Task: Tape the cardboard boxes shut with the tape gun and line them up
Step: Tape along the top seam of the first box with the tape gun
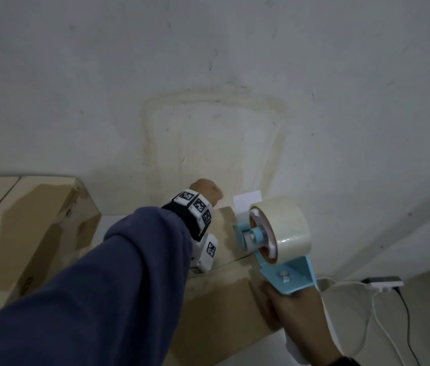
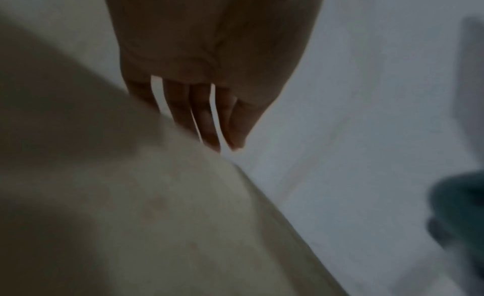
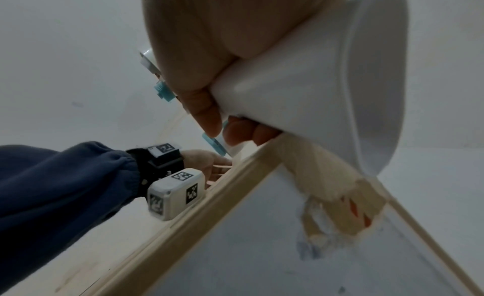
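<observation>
Taping a cardboard box
Right hand clenches its grip on the tape gun; left hand, fingers straight, presses the box's far edge

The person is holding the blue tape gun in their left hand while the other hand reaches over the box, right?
Not quite: the right hand holds the blue tape gun, as the head view shows. The left hand reaches over the box.

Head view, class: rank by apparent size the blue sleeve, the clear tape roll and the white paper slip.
1. Blue sleeve, largest, though nearest the camera.
2. Clear tape roll on the tape gun.
3. White paper slip, smallest and partly hidden.
</observation>
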Available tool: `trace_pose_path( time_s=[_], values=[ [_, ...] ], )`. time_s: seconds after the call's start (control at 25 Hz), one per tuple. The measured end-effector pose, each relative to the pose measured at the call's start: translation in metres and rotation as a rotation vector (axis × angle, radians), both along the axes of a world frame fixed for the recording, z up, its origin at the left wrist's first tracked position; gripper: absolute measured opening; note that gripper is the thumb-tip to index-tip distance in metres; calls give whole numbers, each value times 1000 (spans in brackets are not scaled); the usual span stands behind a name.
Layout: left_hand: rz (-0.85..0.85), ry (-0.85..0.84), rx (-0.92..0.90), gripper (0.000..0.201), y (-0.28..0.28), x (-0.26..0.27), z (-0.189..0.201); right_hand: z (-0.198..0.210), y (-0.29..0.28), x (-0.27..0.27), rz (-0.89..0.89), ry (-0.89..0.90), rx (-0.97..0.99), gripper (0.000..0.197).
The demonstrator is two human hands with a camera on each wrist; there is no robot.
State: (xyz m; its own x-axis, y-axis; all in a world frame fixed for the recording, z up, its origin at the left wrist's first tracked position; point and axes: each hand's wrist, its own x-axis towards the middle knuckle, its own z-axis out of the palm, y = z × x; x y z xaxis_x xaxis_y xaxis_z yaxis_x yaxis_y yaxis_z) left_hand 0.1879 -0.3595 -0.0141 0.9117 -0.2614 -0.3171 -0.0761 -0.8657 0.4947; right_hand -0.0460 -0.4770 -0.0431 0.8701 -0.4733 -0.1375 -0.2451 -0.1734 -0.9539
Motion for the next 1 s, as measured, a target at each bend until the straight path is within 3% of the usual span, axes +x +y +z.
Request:
trace_pose_path(
  time_s=[0.12,0.2,0.32,0.52,0.72,0.88,1.0],
  values=[
    [-238,-82,116,40,-5,-31,4,2,-5,2,-14,14,14,16],
    [-311,-81,225,45,-4,-54,-1,2,-7,5,-22,44,45,16],
    [-281,-165,293,52,-1,-72,-11,13,-6,7,33,80,53,16],
    [-288,-136,334,69,0,-62,-32,32,-20,-1,100,117,16,15],
    [-224,-7,341,87,-4,-59,-24,39,-38,-58,98,164,126,9],
    [-213,12,375,106,-5,-65,-22,24,-54,-102,73,282,81,9],
    [-164,36,416,107,-9,-71,-21,22,-55,-114,75,296,111,9]
  ],
)
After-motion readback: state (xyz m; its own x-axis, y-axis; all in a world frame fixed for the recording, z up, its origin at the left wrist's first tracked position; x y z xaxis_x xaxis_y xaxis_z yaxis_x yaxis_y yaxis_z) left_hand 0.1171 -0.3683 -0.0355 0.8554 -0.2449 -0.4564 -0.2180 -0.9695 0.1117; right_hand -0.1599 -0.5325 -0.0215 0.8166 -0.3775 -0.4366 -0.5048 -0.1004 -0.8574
